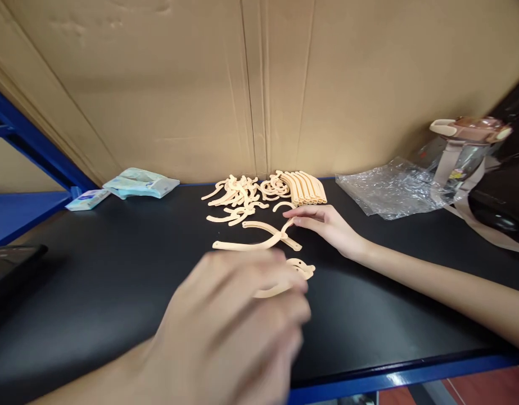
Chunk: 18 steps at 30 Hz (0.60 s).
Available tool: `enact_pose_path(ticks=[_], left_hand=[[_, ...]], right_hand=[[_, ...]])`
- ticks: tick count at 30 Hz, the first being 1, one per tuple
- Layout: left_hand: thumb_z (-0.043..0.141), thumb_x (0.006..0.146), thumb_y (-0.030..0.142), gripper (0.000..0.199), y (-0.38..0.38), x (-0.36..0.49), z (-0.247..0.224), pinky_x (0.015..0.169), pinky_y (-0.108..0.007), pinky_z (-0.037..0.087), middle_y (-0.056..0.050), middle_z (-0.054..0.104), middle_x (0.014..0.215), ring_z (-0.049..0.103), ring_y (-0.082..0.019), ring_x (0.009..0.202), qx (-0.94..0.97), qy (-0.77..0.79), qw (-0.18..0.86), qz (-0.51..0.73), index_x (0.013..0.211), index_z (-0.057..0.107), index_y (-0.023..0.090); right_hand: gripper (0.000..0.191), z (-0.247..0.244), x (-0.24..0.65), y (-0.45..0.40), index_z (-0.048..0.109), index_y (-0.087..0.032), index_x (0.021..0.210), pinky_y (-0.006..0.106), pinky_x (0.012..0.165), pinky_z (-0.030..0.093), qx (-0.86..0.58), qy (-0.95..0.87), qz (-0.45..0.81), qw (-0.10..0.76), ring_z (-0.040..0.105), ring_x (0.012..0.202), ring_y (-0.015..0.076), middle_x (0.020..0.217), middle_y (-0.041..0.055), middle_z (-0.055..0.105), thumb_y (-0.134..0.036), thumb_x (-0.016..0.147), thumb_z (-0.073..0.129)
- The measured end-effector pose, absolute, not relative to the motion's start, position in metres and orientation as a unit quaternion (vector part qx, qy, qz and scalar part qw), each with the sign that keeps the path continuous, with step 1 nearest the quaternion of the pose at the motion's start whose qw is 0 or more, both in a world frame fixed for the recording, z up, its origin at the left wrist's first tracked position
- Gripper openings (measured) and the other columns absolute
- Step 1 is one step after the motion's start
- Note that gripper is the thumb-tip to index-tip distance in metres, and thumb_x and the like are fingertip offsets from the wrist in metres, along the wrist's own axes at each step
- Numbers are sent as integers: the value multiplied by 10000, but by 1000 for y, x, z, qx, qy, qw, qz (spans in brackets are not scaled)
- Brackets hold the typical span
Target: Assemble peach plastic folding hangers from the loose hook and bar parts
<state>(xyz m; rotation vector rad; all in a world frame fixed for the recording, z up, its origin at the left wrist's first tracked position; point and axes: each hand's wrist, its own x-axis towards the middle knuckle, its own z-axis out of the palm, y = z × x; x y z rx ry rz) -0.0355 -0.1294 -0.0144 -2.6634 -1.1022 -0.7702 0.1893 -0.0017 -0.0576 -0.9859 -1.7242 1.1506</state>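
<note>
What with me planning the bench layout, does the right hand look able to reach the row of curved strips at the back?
Probably yes: the right hand is just in front of the row of curved strips, with nothing visible between. It seems to pinch a pale curved piece, though.

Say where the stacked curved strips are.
In the head view, the stacked curved strips lie near the cardboard, right of the loose pieces, beyond the right hand.

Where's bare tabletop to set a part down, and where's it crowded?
Free: left, between the dark device and left hand; front right, between right forearm and blue edge. Crowded: back centre, with loose beige pieces and stacked strips; back right, plastic bag and bottle.
</note>
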Motion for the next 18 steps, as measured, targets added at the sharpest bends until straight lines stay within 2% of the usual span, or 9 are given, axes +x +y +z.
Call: enact_pose_path(ticks=[2, 3, 6, 9, 12, 15, 18], left_hand=[[440, 996, 311, 211, -100, -34, -8, 1028, -500, 435, -65, 663, 1193, 550, -274, 1196, -870, -385, 68, -302, 1079, 624, 250], [462, 990, 341, 229, -85, -34, -8, 1030, -497, 432, -75, 652, 1228, 525, -284, 1232, -863, -411, 38, -293, 1110, 617, 222], [532, 957, 455, 336, -50, -33, -16, 979, -473, 446, -62, 691, 1168, 600, -272, 1105, -839, -477, -62, -256, 1149, 630, 197], [547, 955, 379, 222, -38, -33, -27, 934, -422, 443, -3, 740, 985, 650, -229, 966, -829, -479, -151, -243, 1038, 684, 226], [493, 973, 308, 225, -41, -31, -30, 841, -348, 468, 3, 726, 944, 650, -192, 899, -817, -466, -225, -256, 947, 700, 224], [511, 963, 421, 274, -46, -29, -29, 785, -324, 497, -16, 685, 949, 630, -195, 896, -797, -472, -264, -270, 982, 697, 221], [581, 911, 467, 290, -48, -26, -33, 708, -294, 540, -30, 646, 958, 618, -203, 904, -780, -474, -295, -283, 1018, 682, 217]], right_hand=[[231, -57, 190, -2, 757, -213, 1004, 374, 949, 493, -375, -696, 453, 413, 677, 1007, 201, 1052, 30, 752, -332, 821, 681], [238, -56, 190, -3, 756, -215, 1016, 379, 942, 492, -368, -703, 449, 410, 675, 1004, 206, 1058, 32, 750, -330, 821, 684], [272, -57, 190, -2, 749, -220, 1065, 394, 915, 493, -358, -717, 446, 399, 673, 992, 219, 1097, 44, 740, -335, 826, 689], [316, -58, 190, -2, 729, -209, 1114, 387, 883, 499, -340, -722, 456, 394, 676, 989, 221, 1095, 54, 738, -350, 833, 693], [325, -58, 191, -2, 710, -203, 1142, 364, 852, 498, -323, -734, 458, 384, 667, 1043, 224, 1099, 56, 738, -341, 848, 685], [292, -56, 191, -3, 714, -211, 1123, 344, 835, 493, -325, -738, 443, 391, 621, 1151, 234, 1179, 58, 715, -327, 857, 679], [384, -55, 190, -4, 659, -215, 1237, 346, 816, 498, -325, -739, 438, 396, 633, 1101, 218, 1244, 66, 687, -313, 866, 670]])
